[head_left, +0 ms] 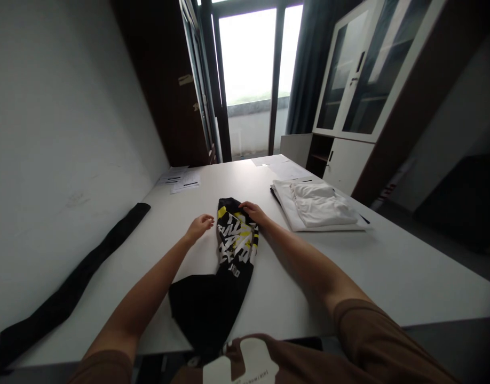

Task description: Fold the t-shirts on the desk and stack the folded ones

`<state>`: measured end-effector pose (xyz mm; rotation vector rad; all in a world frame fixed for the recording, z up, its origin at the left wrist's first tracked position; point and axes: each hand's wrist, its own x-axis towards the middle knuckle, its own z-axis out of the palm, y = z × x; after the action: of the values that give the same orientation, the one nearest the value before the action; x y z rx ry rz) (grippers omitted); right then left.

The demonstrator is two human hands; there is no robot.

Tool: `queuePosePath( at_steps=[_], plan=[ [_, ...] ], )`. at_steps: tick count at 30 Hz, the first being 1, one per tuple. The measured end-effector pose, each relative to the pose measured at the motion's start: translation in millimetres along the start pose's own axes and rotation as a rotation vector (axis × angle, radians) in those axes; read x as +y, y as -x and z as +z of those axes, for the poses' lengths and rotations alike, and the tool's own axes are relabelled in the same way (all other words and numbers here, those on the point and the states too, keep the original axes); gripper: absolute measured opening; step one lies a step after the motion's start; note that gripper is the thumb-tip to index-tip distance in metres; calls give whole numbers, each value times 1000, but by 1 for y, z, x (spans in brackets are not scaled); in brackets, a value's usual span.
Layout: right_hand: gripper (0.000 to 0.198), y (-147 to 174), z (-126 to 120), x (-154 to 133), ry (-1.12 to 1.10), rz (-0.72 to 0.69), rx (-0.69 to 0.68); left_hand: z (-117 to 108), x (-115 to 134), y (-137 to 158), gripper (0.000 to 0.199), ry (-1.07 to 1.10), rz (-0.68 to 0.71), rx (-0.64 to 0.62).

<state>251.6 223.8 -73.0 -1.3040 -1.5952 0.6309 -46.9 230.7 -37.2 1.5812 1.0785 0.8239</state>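
A black garment (237, 245) with white and yellow lettering lies folded into a narrow shape on the white table, its plain black lower part spreading toward me and to the left. My right hand (253, 212) is at its upper right edge, the fingers bent over the cloth; the thumb is hard to make out. Just left of the printed part, my left hand (200, 226) hovers with fingers loosely curved and apart, its fingertips close to the garment's edge and nothing visible in them.
On the right of the white table (176, 224) lies a stack of folded white cloth (323, 205). A long black strip of fabric (77, 277) runs along the left wall. Paper sheets (184, 178) lie at the far left, with more at the back right. A cabinet (349, 154) stands beyond.
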Motion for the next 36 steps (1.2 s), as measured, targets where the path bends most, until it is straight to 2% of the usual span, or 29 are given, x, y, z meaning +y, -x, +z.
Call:
queuePosePath(
  at_steps=[3, 6, 9, 12, 15, 20, 26, 30, 32, 36],
  plan=[
    [28, 8, 4, -5, -226, 83, -2, 17, -8, -28, 28, 81, -86, 77],
    [29, 12, 6, -11, -294, 140, 19, 41, -8, -43, 30, 106, -59, 100],
    [27, 12, 5, -20, -269, 103, 47, 66, -9, -46, 31, 127, -1, 127],
    [25, 12, 6, -29, -298, 19, 36, 82, -12, -44, 32, 175, 31, 96],
    [27, 15, 11, -36, -357, 12, -11, 84, -15, -41, 31, 244, 20, 100],
    [30, 22, 17, -45, -375, 12, -45, 74, -18, -39, 36, 381, -35, 137],
    [26, 25, 17, -49, -496, 66, -49, 70, -9, -30, 27, 573, -16, 38],
    [44, 19, 18, -40, -526, 197, 7, 64, 6, -22, 22, 712, 21, -22],
    [51, 16, 19, -32, -473, 209, -12, 64, 14, -16, 21, 787, 28, -113],
    [61, 12, 23, -19, -431, 133, -62, 74, 28, -3, 29, 862, 22, -356]
  ],
)
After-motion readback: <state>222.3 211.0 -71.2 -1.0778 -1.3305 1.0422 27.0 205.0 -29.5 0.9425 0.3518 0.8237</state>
